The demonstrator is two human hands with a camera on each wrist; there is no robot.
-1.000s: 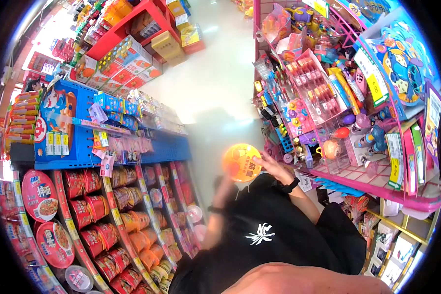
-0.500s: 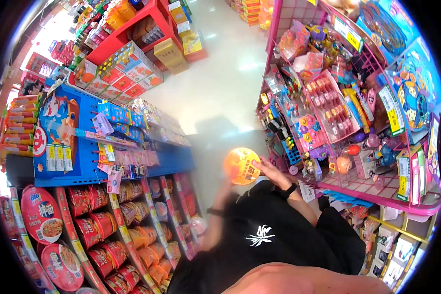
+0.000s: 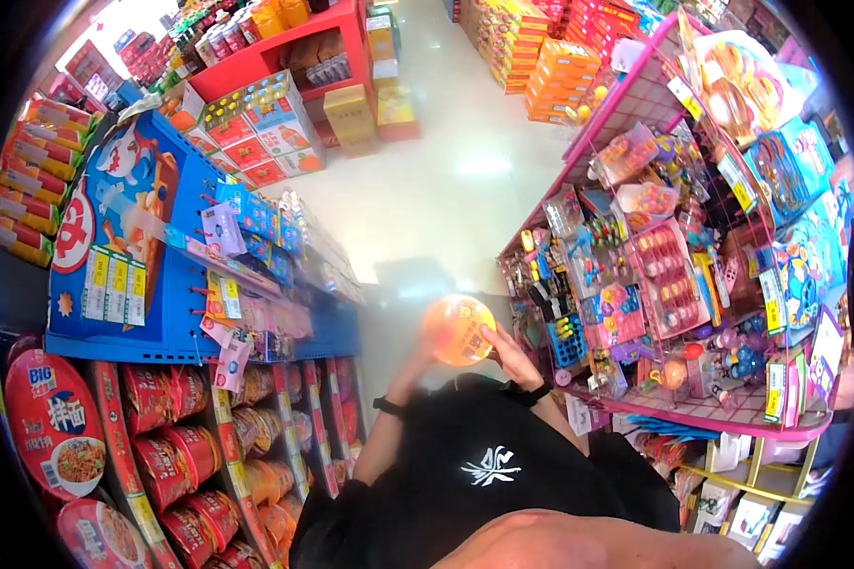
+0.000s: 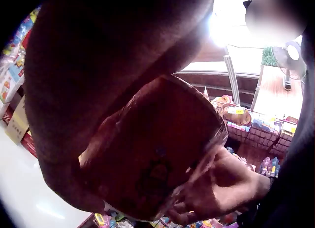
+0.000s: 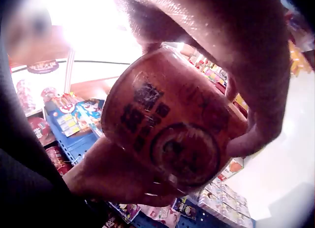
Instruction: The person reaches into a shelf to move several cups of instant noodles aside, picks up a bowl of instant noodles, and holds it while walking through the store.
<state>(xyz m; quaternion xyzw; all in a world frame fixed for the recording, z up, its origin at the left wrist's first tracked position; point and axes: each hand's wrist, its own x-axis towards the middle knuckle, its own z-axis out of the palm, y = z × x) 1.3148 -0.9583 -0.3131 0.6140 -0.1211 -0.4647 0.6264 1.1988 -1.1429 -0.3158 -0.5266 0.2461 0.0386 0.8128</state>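
Observation:
An orange tub of instant noodles (image 3: 458, 330) is held in front of the black shirt in the head view, its round lid facing up. My left hand (image 3: 415, 360) grips its left side, partly lost in blur and glare. The right hand (image 3: 510, 357) holds the opposite side, thumb on the lid's edge. Seen from the right wrist, dark printing and a round emblem mark the tub's side wall (image 5: 172, 124), with right-hand fingers (image 5: 246, 139) curled round it. The left wrist view shows the tub (image 4: 152, 139) in shadow between both hands.
Red noodle tubs and packs (image 3: 176, 455) fill the lower left racks, below a blue shelf (image 3: 166, 332) of hanging snacks. On the right stands a pink wire rack (image 3: 579, 142) of toys. Stacked drink cartons (image 3: 256, 133) and orange boxes (image 3: 560, 76) flank the pale floor (image 3: 446, 180) ahead.
The head view has swung, bringing more orange boxes into sight ahead. Both hands keep the tub, which now appears slightly lower, and the left forearm shows more clearly.

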